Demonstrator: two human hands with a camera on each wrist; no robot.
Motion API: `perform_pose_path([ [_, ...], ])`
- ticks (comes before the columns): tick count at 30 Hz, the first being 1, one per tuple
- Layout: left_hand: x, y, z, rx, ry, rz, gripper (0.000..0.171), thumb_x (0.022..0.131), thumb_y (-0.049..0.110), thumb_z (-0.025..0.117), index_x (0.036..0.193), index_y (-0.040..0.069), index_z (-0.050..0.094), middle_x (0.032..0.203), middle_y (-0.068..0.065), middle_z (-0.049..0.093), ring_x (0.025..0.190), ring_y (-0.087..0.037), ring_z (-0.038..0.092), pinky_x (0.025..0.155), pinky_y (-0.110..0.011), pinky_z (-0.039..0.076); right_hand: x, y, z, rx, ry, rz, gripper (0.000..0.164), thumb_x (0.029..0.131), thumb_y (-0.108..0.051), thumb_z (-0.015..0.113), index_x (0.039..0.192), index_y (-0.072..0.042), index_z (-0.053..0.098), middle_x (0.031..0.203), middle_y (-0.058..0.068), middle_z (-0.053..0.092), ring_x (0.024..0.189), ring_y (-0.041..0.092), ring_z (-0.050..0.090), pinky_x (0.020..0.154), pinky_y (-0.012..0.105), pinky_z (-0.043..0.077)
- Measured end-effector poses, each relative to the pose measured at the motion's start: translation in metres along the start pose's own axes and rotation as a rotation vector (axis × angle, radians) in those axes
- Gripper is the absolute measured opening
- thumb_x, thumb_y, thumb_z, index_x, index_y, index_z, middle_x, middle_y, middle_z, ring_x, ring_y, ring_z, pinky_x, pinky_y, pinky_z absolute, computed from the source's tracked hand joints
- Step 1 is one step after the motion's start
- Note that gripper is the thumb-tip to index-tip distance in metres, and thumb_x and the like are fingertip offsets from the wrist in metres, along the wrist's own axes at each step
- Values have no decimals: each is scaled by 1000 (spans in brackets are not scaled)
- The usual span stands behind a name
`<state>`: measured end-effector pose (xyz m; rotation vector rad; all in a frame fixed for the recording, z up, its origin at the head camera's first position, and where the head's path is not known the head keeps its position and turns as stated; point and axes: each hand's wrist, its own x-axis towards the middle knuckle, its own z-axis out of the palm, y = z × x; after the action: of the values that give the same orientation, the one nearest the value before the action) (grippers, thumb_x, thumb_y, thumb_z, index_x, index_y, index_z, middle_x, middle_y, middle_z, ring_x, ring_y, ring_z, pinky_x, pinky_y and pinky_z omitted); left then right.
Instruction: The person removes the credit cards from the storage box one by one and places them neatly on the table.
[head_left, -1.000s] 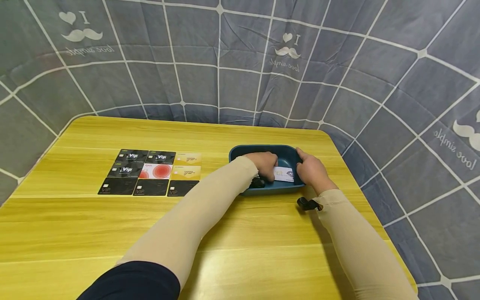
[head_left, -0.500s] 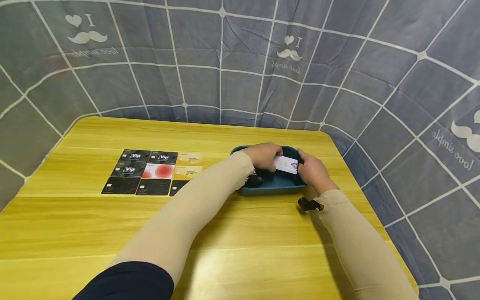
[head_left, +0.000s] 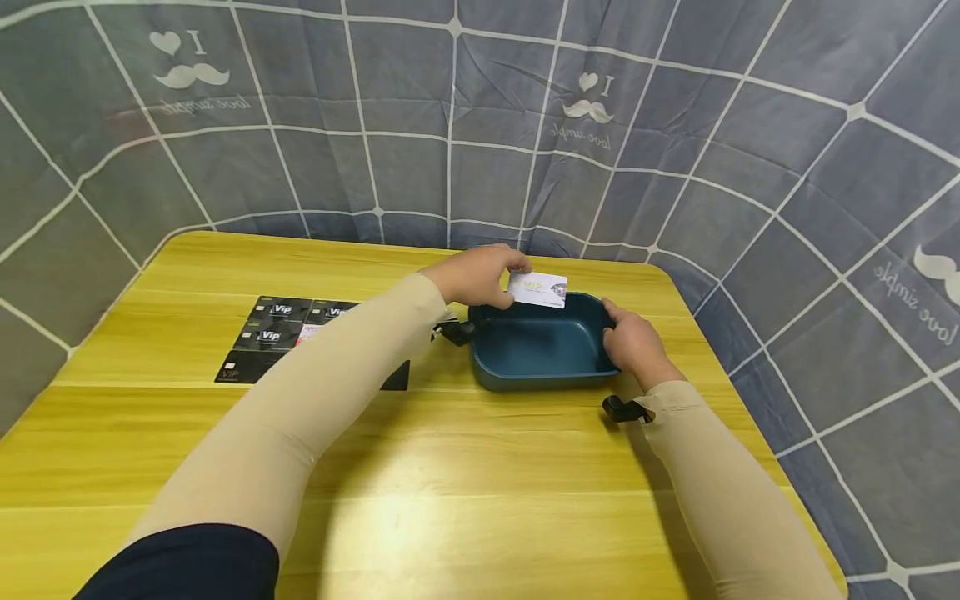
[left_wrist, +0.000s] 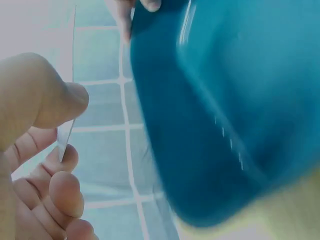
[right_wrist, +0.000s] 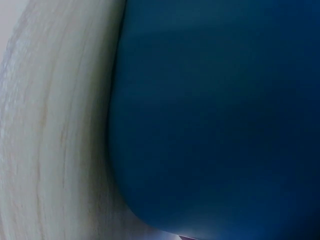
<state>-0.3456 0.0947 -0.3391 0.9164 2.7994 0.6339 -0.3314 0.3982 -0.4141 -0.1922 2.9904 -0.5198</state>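
A white VIP card point(head_left: 542, 289) is pinched between the thumb and fingers of my left hand point(head_left: 480, 277), raised over the far rim of a dark blue plastic bin point(head_left: 543, 382). The left wrist view catches the card point(left_wrist: 66, 60) nearly edge-on, between thumb point(left_wrist: 60, 102) and fingertips, apart from the bin wall. My right hand point(head_left: 636, 343) grips the bin's right end, thumb at the rim. The right wrist view is filled mostly by the bin's outer wall point(right_wrist: 200, 115), its hand out of sight there.
Black Vip cards point(head_left: 270, 336) and plainer black VIP cards point(head_left: 243, 367) lie in rows on the left of the wooden table point(head_left: 480, 475); my left forearm hides part of them. A grey checked curtain point(head_left: 405, 100) hangs along the table's far side.
My left hand has lifted the white VIP card out of the bin, moving up and to the left. The right hand keeps its grip on the bin's right end.
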Motion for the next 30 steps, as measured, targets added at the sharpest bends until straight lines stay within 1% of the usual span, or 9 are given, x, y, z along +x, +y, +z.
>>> perform_pose_path([
  [5, -33, -17, -16, 21, 36, -60, 55, 93, 19, 72, 146, 10, 59, 142, -8, 59, 117, -26, 55, 107, -43, 46, -1, 3, 1, 5, -10, -17, 62, 109, -15, 41, 169, -13, 23, 164, 28, 38, 142, 52, 46, 111, 62, 45],
  [9, -59, -36, -26, 14, 74, -97, 55, 93, 19, 73, 146, 10, 60, 143, -9, 59, 115, -27, 56, 103, -45, 47, -1, 5, 2, 4, -15, -25, 63, 109, -16, 41, 169, -13, 23, 164, 28, 38, 145, 52, 43, 112, 62, 44],
  [12, -80, -53, -33, 1, 95, -134, 56, 94, 18, 71, 148, 9, 58, 145, -11, 58, 103, -28, 57, 93, -44, 48, -3, 7, 1, 0, -11, -31, 63, 109, -15, 41, 169, -12, 24, 162, 29, 39, 143, 53, 45, 110, 62, 45],
  [15, -103, -68, -41, 16, 106, -188, 58, 96, 18, 69, 152, 8, 55, 148, -13, 55, 95, -28, 56, 86, -43, 47, -5, 9, -1, -6, -4, -41, 62, 108, -14, 42, 168, -11, 25, 161, 31, 41, 140, 54, 47, 108, 63, 46],
  [21, -151, -100, -54, 64, 112, -316, 60, 99, 18, 64, 156, 8, 50, 150, -18, 50, 100, -30, 58, 85, -44, 48, -4, 12, -3, -9, -10, -52, 63, 108, -14, 43, 168, -10, 25, 160, 31, 41, 144, 54, 43, 114, 65, 41],
  [27, -190, -136, -63, 89, 100, -394, 59, 101, 18, 65, 155, 3, 48, 146, -25, 50, 104, -34, 61, 86, -47, 54, -3, 11, -3, -4, -33, -37, 63, 109, -15, 42, 169, -11, 23, 162, 31, 39, 146, 54, 41, 115, 66, 40],
  [30, -209, -152, -67, 80, 84, -435, 60, 102, 19, 65, 157, 1, 46, 150, -29, 43, 109, -38, 63, 90, -51, 56, -3, 10, -4, -3, -32, -34, 63, 109, -15, 41, 169, -10, 23, 162, 31, 38, 146, 54, 40, 115, 66, 40],
])
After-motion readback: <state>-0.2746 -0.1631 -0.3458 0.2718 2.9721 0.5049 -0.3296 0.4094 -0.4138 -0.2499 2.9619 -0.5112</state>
